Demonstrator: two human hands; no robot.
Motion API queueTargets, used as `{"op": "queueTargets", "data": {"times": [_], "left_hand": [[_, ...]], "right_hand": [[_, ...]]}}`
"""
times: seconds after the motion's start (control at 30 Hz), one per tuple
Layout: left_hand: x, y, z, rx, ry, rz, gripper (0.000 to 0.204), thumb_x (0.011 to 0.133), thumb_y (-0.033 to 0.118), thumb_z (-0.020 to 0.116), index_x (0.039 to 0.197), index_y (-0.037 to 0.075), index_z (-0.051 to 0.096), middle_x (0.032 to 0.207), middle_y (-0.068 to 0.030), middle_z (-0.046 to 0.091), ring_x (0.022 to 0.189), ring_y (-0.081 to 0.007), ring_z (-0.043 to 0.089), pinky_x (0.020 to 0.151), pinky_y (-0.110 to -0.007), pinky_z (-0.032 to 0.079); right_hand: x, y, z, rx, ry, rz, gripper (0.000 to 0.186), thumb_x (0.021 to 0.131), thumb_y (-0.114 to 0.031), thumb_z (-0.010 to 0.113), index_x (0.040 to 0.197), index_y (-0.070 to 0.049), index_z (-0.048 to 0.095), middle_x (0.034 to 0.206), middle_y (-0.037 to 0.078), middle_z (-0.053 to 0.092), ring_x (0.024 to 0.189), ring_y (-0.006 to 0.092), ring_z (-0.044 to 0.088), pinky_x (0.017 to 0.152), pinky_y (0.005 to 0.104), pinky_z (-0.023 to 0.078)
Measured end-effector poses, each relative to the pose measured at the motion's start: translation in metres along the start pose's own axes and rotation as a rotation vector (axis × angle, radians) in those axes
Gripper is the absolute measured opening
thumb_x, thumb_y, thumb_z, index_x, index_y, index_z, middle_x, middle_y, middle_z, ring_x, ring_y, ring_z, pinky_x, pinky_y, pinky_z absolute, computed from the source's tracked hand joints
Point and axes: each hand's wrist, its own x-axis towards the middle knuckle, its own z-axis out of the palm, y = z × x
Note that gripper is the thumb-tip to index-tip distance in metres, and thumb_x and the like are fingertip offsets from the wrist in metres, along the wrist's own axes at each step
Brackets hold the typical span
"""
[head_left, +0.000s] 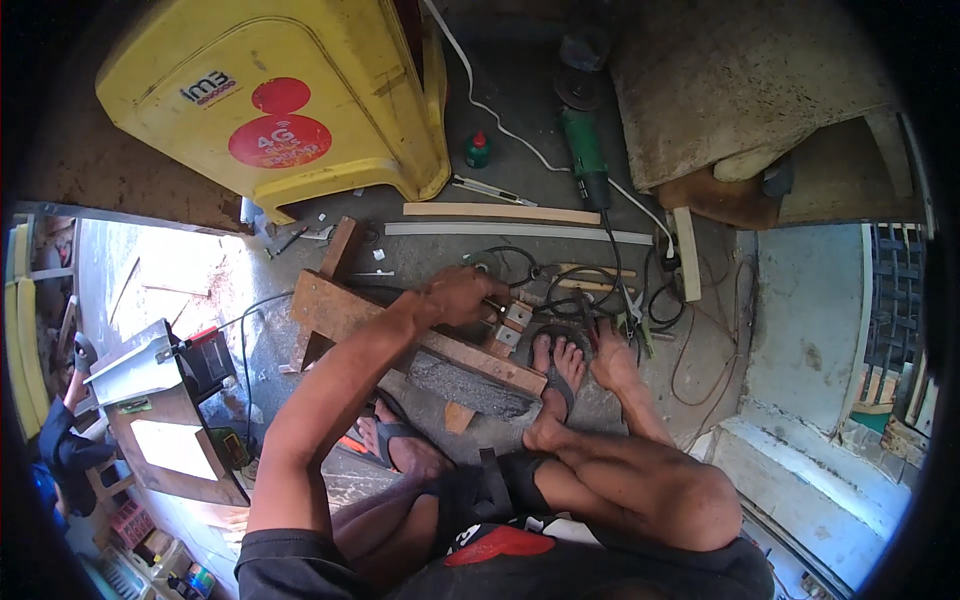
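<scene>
My left hand reaches over a wooden workpiece, fingers curled at two small metal plates on a wooden block; what the fingertips hold is too small to make out. My right hand is low beside my right sandalled foot, fingers closed round a dark tool that I cannot identify. Silver pliers lie just right of that hand, among looped black cables. The wooden piece rests on a grey speckled block.
A yellow plastic stool, green angle grinder, green bottle, wooden strip and white strip are ahead. A power tool stands left, another person in dark blue beyond. A pale wall is right.
</scene>
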Motion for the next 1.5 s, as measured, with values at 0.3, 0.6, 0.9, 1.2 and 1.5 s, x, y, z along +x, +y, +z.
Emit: {"op": "queueTargets", "data": {"times": [0.3,0.6,0.9,1.2,1.5], "left_hand": [[0.014,0.026,-0.014,0.321,-0.24,-0.065,0.035,0.105,0.028,0.06,0.137,0.017,0.069,0.129,-0.0176,0.069,0.117,-0.0362,0.065,0.1,-0.053,0.053],[0.001,0.004,0.002,0.116,-0.142,-0.056,0.052,0.101,0.035,0.065,0.147,0.012,0.058,0.136,-0.0196,0.066,0.123,-0.0402,0.063,0.108,-0.057,0.048],[0.016,0.027,-0.006,0.168,-0.289,-0.097,0.063,0.097,0.045,0.07,0.149,0.013,0.057,0.144,-0.019,0.061,0.133,-0.0409,0.056,0.114,-0.059,0.043],[0.0,0.024,0.002,0.222,-0.089,-0.087,0.063,0.097,0.052,0.067,0.148,0.016,0.058,0.146,-0.0162,0.06,0.135,-0.0401,0.055,0.116,-0.061,0.04],[-0.002,0.025,0.011,0.198,0.006,-0.01,0.07,0.091,0.063,0.068,0.139,0.013,0.065,0.133,-0.0176,0.068,0.125,-0.0402,0.061,0.113,-0.061,0.042]], "right_hand": [[-0.006,-0.017,-0.026,0.019,-0.19,0.135,0.06,0.1,-0.034,0.055,0.15,-0.002,0.046,0.131,0.028,0.065,0.115,0.0443,0.065,0.093,0.0552,0.053],[-0.02,-0.062,-0.088,0.562,-0.516,0.326,0.059,0.085,-0.005,0.06,0.142,-0.006,0.046,0.108,0.016,0.072,0.091,0.0295,0.074,0.076,0.0405,0.058],[-0.05,-0.031,-0.047,1.145,-0.544,0.104,0.072,0.095,-0.005,0.057,0.161,-0.007,0.028,0.138,0.017,0.057,0.114,0.0283,0.067,0.082,0.0336,0.057],[-0.04,-0.072,-0.113,0.538,-0.784,-0.046,0.07,0.102,-0.028,0.058,0.162,-0.01,0.027,0.136,0.02,0.063,0.101,0.0312,0.075,0.059,0.0355,0.056],[-0.034,-0.062,-0.055,0.637,-0.708,0.041,0.065,0.105,-0.03,0.054,0.161,-0.007,0.028,0.123,0.023,0.067,0.079,0.0272,0.076,0.045,0.0356,0.051]]}}
